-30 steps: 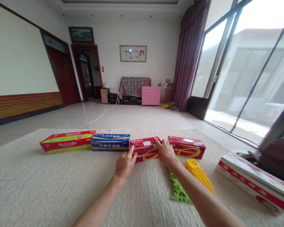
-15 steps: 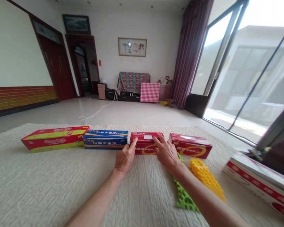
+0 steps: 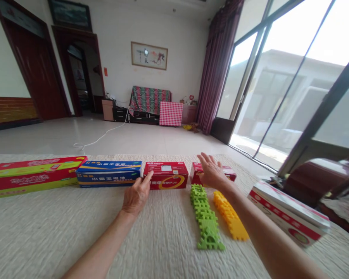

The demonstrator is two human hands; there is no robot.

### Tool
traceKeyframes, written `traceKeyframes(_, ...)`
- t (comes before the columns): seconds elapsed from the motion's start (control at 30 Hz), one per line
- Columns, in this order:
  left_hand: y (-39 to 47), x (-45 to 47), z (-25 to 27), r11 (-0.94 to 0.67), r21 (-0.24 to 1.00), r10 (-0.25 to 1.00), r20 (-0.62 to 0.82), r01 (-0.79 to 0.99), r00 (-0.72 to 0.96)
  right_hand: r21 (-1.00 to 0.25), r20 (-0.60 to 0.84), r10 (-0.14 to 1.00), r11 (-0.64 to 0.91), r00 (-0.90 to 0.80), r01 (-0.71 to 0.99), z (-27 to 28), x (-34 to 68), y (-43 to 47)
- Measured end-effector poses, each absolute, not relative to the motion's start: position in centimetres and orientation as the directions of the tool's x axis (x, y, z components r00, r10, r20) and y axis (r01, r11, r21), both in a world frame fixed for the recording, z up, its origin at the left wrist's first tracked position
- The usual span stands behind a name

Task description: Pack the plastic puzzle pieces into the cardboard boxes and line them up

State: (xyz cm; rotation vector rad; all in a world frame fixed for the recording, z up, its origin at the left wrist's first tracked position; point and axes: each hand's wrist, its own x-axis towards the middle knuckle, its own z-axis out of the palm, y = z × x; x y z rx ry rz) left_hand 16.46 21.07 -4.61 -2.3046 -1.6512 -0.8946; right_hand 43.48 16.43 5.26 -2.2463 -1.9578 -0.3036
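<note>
My left hand [image 3: 137, 194] rests at the left front corner of a red box [image 3: 165, 176] with yellow rings and Chinese print; its index finger lies stretched on the box and it grips nothing. My right hand [image 3: 212, 170] is open, fingers spread, in front of and partly over a second red box [image 3: 228, 173], hiding much of it. Whether it touches that box I cannot tell. To the left stand a blue box [image 3: 109, 174] and a long red and yellow-green box [image 3: 36, 176], all in one row.
A chain of green plastic pieces [image 3: 206, 221] and one of yellow plastic pieces [image 3: 230, 217] lie on the pale quilted cover [image 3: 90, 232]. At the right stands a white and red carton [image 3: 287, 213]. A white cable [image 3: 100, 136] trails across the floor beyond.
My right hand has left the middle red box and moved right to the other red box, its fingers spreading. My left hand stays at the middle box. The view has turned right.
</note>
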Motion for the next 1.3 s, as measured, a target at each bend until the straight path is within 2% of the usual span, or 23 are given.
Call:
traceKeyframes(0.17, 21.1, 16.4, -4.7, -0.372, 0.205, 0.804, 0.558, 0.905, 0.204, 0.031, 0.103, 0.974, -0.204, 0.200, 0.978, 4.5, 49.7, 17.6)
traceKeyframes(0.33, 21.0, 16.3, -4.8, -0.374, 0.211, 0.809, 0.551, 0.903, 0.206, 0.033, 0.079, 0.986, -0.152, 0.149, 0.988, 3.3, 51.1, 18.4)
traceKeyframes(0.5, 20.8, 16.2, -5.0, -0.397, 0.283, 0.817, 0.542, 0.873, 0.196, 0.052, 0.208, 0.971, -0.134, 0.120, 0.990, 5.5, 50.9, 16.8)
traceKeyframes(0.63, 20.3, 16.4, -4.7, -0.411, 0.425, 0.830, 0.541, 0.806, 0.137, 0.080, 0.360, 0.928, -0.133, 0.095, 0.988, 9.2, 48.5, 12.4)
traceKeyframes(0.7, 19.5, 16.5, -4.1, -0.411, 0.515, 0.836, 0.542, 0.753, 0.086, 0.061, 0.411, 0.911, -0.055, 0.025, 0.997, 10.2, 45.8, 9.7)
traceKeyframes(0.8, 17.3, 15.7, -2.8, -0.424, 0.646, 0.852, 0.523, 0.635, 0.037, -0.036, 0.423, 0.896, 0.166, -0.135, 0.986, 9.5, 40.5, 6.3)
traceKeyframes(0.93, 12.6, 12.7, -1.5, -0.471, 0.757, 0.877, 0.458, 0.453, 0.146, -0.158, 0.384, 0.879, 0.362, -0.281, 0.919, 6.3, 33.8, 4.3)
traceKeyframes(1.1, 9.1, 9.1, -1.8, -0.355, 0.931, 0.875, 0.297, 0.089, 0.382, -0.197, 0.328, 0.889, 0.395, -0.319, 0.897, 3.6, 30.0, 4.3)
traceKeyframes(1.2, 9.5, 8.7, -2.4, -0.346, 0.937, 0.878, 0.304, 0.050, 0.370, -0.212, 0.315, 0.889, 0.407, -0.332, 0.888, 3.6, 30.4, 4.4)
traceKeyframes(1.3, 10.3, 9.1, -2.6, -0.338, 0.941, 0.872, 0.303, 0.024, 0.385, -0.310, 0.249, 0.906, 0.408, -0.341, 0.859, 4.5, 32.1, 4.4)
